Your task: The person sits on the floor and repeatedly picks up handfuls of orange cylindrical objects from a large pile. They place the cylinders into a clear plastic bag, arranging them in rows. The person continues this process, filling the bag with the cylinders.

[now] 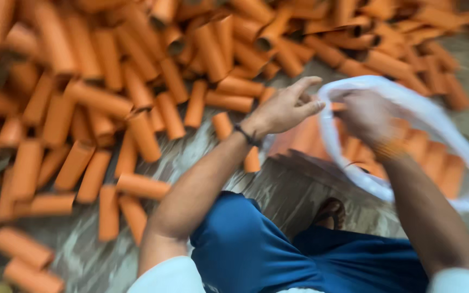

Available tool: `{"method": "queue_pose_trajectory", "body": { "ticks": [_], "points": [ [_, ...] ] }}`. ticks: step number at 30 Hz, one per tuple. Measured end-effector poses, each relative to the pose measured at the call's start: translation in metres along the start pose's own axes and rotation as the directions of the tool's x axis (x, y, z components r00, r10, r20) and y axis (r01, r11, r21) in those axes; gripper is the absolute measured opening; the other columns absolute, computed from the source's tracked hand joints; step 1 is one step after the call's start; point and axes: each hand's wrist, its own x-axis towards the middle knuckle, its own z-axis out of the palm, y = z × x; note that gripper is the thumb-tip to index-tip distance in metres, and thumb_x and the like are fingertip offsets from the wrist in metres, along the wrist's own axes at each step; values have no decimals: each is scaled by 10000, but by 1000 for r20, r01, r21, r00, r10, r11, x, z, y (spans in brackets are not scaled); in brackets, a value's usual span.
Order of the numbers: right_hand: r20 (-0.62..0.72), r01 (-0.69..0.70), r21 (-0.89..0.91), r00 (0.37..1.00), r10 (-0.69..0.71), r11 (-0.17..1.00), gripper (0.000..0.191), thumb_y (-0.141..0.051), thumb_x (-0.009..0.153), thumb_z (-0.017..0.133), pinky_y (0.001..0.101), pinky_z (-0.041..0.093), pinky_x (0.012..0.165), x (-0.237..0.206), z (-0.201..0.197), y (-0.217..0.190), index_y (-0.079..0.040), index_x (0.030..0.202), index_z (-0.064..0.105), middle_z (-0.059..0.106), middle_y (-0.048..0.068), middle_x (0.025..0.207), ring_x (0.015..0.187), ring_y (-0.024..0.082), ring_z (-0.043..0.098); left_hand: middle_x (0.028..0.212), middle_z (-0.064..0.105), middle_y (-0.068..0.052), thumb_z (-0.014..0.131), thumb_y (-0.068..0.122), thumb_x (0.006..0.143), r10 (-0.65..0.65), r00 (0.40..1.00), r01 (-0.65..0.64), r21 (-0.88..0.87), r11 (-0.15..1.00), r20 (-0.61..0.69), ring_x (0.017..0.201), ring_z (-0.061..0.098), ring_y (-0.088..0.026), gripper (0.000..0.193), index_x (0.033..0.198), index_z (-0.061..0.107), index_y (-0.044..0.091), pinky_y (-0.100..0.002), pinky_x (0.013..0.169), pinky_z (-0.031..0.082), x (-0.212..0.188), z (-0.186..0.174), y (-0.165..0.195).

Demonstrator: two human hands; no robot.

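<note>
The left hand (284,108) pinches the near-left rim of a clear plastic bag (435,130) of orange cardboard tubes (435,160) at right, while the blurred right hand (366,115) grips inside its mouth, fingers indistinct.

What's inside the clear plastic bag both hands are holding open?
Orange tubes show through the clear plastic bag, lying side by side. The left hand and right hand grip its rim. The picture is blurred, and the right forearm covers part of the bag.
</note>
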Motion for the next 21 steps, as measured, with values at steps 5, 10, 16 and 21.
{"method": "queue_pose_trajectory", "body": {
  "ticks": [5, 10, 16, 21],
  "points": [
    [-583, 465, 353, 788, -198, 812, 298, -118, 859, 844, 438, 511, 722, -59, -17, -109, -36, 1049, 630, 698, 154, 945, 818, 309, 656, 1191, 707, -145, 705, 204, 979, -6, 804, 157, 203, 966, -595, 1093, 708, -264, 404, 1351, 632, 65, -361, 945, 561, -178, -62, -57],
    [-110, 275, 425, 961, -252, 862, 913, -9, 663, 809, 495, 530, 932, -37, 180, -181, -99, 1494, 444, 312, 356, 1474, 1200, 508, 530, 1230, 626, -200, 742, 149, 921, -198, 441, 706, 202, 678, -875, 1170, 604, -385, 405, 1289, 627, 25, -444, 995, 490, -376, 11, -130],
    [45, -129, 929, 970, 239, 348, 633, -14, 931, 589, 438, 503, 877, -20, 354, -165, -88, 1543, 447, 504, 284, 1409, 1108, 386, 572, 1416, 434, -261, 802, 156, 795, -307, 317, 852, 127, 508, -897, 1317, 467, -441, 739, 1471, 504, 139, -516, 1093, 416, -441, 104, -182],
    [231, -121, 966, 798, 557, -227, 286, -76, 1059, 551, 389, 483, 838, -13, 362, -181, -62, 1345, 544, 516, 199, 1253, 1037, 343, 507, 1472, 294, -383, 861, 176, 691, -257, 279, 879, 138, 456, -925, 1292, 406, -537, 934, 1508, 409, 203, -563, 1024, 386, -388, 40, -250]
  ]
}}
